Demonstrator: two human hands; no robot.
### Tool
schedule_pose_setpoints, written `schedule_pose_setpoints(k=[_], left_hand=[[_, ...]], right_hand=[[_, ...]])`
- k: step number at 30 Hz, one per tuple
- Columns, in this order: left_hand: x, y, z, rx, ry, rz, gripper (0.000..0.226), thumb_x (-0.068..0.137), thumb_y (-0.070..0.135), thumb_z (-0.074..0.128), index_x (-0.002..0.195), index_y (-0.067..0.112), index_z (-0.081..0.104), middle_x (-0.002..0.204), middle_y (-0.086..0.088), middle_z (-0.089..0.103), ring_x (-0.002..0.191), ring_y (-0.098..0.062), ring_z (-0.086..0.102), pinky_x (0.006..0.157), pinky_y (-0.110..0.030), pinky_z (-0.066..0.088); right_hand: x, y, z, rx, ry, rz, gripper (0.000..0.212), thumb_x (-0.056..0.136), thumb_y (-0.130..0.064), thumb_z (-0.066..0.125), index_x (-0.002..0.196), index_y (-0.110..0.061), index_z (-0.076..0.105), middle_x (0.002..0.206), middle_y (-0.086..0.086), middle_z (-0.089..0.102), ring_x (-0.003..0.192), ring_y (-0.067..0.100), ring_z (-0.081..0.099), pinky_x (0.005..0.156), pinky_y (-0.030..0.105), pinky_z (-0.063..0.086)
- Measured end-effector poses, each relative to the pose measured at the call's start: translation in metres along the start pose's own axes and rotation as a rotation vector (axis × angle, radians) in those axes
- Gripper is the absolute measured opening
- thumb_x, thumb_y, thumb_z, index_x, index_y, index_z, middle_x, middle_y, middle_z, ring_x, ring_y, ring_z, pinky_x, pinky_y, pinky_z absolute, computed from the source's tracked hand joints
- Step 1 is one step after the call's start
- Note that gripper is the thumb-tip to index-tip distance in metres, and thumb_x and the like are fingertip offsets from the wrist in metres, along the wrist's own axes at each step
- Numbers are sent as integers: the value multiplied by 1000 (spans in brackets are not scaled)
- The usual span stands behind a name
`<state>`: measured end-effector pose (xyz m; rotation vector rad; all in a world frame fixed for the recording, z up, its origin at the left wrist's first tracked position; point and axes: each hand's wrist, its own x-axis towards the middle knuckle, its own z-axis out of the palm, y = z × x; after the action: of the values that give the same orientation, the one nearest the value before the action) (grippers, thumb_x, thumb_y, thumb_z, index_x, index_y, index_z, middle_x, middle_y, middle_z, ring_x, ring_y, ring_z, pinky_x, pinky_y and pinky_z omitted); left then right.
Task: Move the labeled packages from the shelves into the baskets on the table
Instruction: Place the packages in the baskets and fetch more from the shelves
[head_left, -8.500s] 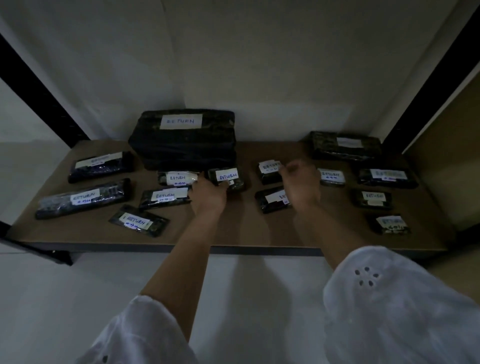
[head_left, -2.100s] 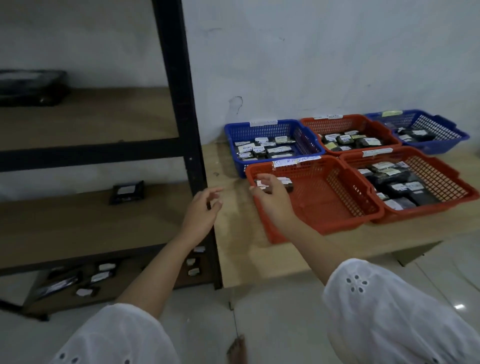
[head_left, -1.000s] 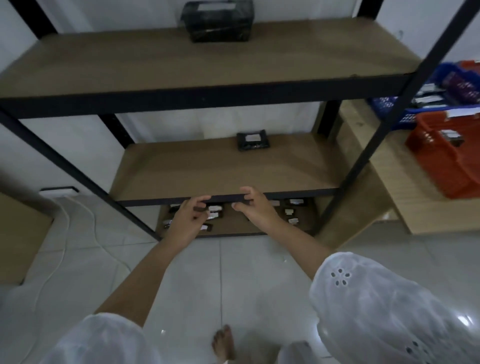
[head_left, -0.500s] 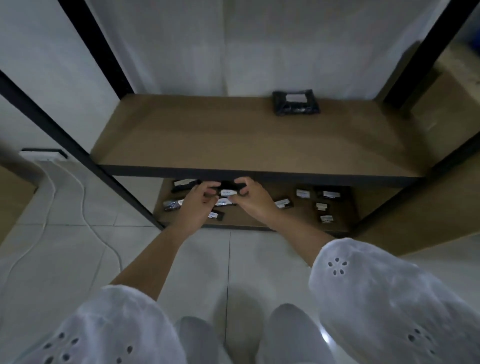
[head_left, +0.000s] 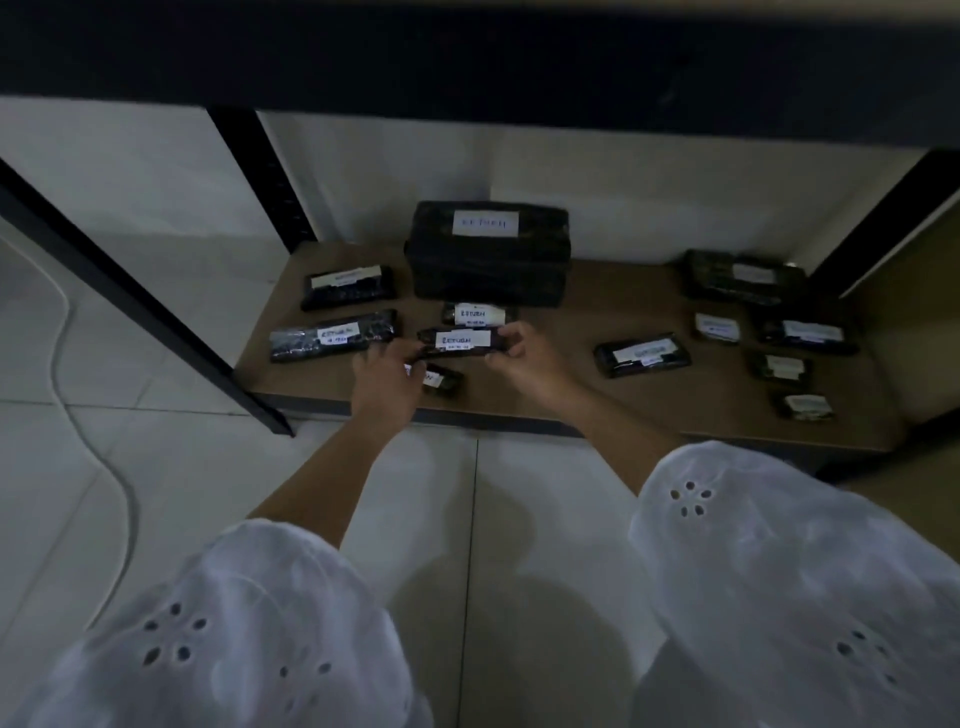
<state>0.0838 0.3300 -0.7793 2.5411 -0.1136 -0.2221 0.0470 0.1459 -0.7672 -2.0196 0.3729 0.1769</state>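
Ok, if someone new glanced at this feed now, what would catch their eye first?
The left hand and right hand gripping a slim package by its ends, near the front of the low shelf. Behind it a big black labelled box stands at the back; smaller packages lie scattered to the right.

Black plastic-wrapped packages (head_left: 460, 340) carry white paper labels (head_left: 463, 339) with dark handwriting; brown wooden shelf board (head_left: 561, 322), black metal posts (head_left: 260, 171), white eyelet-patterned sleeves (head_left: 779, 571)
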Motion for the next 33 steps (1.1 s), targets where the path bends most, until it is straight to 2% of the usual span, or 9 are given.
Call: schedule_pose_setpoints(k=[5,10,13,15,18,22,26,29,33], left_hand=[[38,-15,23,123,-54,-167,58,94,43,47,143,16,31,146,-15,33,136,-35,23,108,-43,23],[44,-25,34,221,-124,-178,71,89,48,55,144,12,29,150,-13,24,137,-37,17,107,-45,26],[39,-29,35,262,-84,-152,67,88,46,57,141,13,33,149,-14,20,134,-37,17,106,-47,27],[37,-32,33,260,-87,-158,68,87,48,58,141,16,33,151,-15,20,135,-38,16,107,-48,26],[39,-34,28,263,-90,-172,74,83,51,62,139,13,33,143,-19,33,132,-39,25,106,-46,27],[39,-37,26,12,-28,-164,70,76,37,76,133,18,39,137,-17,33,124,-36,37,103,-44,34],[37,-38,23,-343,41,-107,50,82,9,69,128,14,48,133,-17,40,100,-18,50,92,-26,40],[35,-35,22,-471,43,-100,39,89,-3,55,126,10,50,132,-20,46,112,-29,54,99,-35,44],[24,-27,13,-510,42,-112,33,92,-1,49,123,12,52,130,-19,48,113,-32,53,92,-33,46]], right_hand=[[32,27,14,-42,82,-8,32,90,-27,61,121,-20,53,80,-13,50,73,2,50,57,17,34],[57,27,23,-114,130,-27,35,93,-37,55,123,-18,53,104,4,59,94,18,58,59,20,38],[66,23,29,-215,146,-20,35,95,-37,52,125,-20,50,123,9,54,112,25,53,82,33,48],[70,21,33,-324,176,-46,35,96,-35,50,128,-21,49,135,9,42,122,28,44,98,41,44],[76,18,34,-526,192,-72,40,97,-35,47,135,-23,45,139,8,33,127,30,34,102,38,36],[83,25,35,-596,140,-8,47,97,-37,46,142,-25,37,146,7,28,132,33,29,109,43,29],[84,32,39,-644,149,-20,46,95,-38,49,138,-21,44,145,11,31,130,33,33,109,44,31],[85,34,39,-538,132,34,48,89,-39,60,132,-18,52,140,13,37,128,33,37,107,42,34],[70,25,32,-427,131,62,33,84,-29,69,113,-15,63,127,10,57,117,27,52,98,36,44]])
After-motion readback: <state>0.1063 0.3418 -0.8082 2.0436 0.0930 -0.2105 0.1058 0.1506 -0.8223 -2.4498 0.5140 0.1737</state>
